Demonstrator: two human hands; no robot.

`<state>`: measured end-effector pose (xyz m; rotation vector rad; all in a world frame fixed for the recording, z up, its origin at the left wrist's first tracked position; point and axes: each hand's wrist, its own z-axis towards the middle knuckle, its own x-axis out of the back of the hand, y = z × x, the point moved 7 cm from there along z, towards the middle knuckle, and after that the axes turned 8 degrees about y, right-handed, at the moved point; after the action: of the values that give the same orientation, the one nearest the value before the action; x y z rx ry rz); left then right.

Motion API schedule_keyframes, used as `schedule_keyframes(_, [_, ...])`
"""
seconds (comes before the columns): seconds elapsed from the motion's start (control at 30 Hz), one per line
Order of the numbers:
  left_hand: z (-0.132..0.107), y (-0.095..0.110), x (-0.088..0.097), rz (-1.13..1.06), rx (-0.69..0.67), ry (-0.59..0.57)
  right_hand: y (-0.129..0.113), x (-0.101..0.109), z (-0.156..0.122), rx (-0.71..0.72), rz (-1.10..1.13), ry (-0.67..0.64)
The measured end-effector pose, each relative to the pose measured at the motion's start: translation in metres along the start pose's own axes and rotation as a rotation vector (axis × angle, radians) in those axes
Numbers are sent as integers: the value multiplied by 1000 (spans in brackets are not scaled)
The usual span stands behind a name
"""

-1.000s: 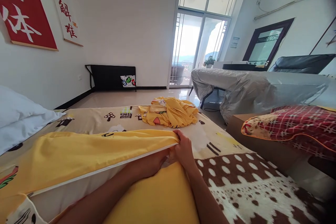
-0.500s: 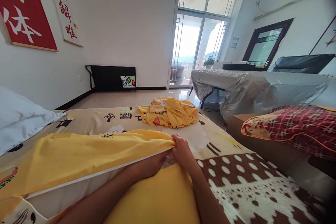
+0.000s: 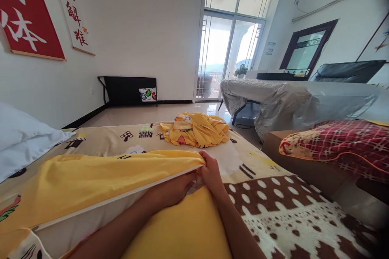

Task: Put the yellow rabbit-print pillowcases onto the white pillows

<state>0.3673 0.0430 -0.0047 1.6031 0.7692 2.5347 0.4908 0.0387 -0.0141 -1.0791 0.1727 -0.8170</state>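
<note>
A yellow pillowcase [image 3: 100, 178] lies across the bed in front of me, its open edge showing a white pillow [image 3: 79, 226] inside. My right hand [image 3: 211, 172] is closed on the pillowcase's corner at its right end, fingers curled over the cloth. My left hand [image 3: 173, 188] reaches into the opening beside it, its fingers closed on the edge just under the yellow flap. Both forearms come up from the bottom of the view.
A crumpled yellow cloth [image 3: 196, 129] lies further up the patterned bed sheet [image 3: 273, 206]. A white pillow [image 3: 21, 133] sits at the left. A red plaid cushion [image 3: 340, 145] rests on a box at the right, with a covered table [image 3: 288, 101] behind.
Both hands stay at the pillowcase corner with only slight shifts; the view has tilted a little.
</note>
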Motion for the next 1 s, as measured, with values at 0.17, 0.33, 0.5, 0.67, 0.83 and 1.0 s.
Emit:
schedule_keyframes(0.17, [0, 3, 3, 15, -13, 17, 1, -2, -1, -14, 1, -12])
schedule_keyframes(0.33, [-1, 3, 6, 5, -28, 56, -8, -2, -2, -14, -64, -103])
schedule_keyframes(0.5, [-2, -5, -1, -20, 7, 40, -11, 1, -2, -18, -244, -192])
schedule_keyframes(0.67, [0, -6, -6, -34, 14, 2, -7, 1, -3, 0, -380, -218])
schedule_keyframes(0.83, [1, 0, -1, -40, 8, 6, -13, 1, -4, 66, -317, -166])
schedule_keyframes(1.0, [1, -1, -1, 47, 2, -4, -14, 4, -3, 50, -263, -96])
